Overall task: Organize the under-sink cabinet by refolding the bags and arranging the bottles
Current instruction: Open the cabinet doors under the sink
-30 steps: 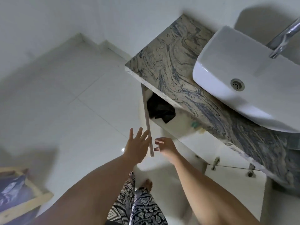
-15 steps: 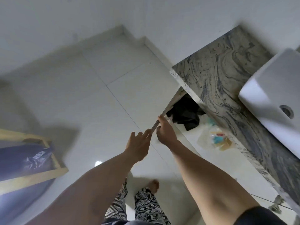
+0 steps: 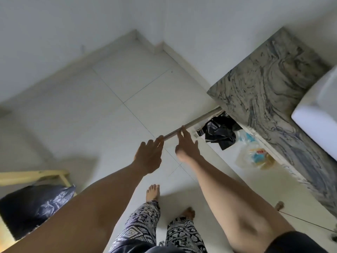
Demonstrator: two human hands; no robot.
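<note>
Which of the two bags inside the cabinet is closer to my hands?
The crumpled black bag, just behind the open door. The clear bag, with colourful contents, lies farther right under the counter.

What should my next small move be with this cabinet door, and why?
Probably let go of the cabinet door and reach your right hand to the crumpled black bag. The door stands wide open, with your left hand and right hand only touching its edge. The black bag lies unfolded at the cabinet's front, nearest your right hand, beside a clear plastic bag.
</note>
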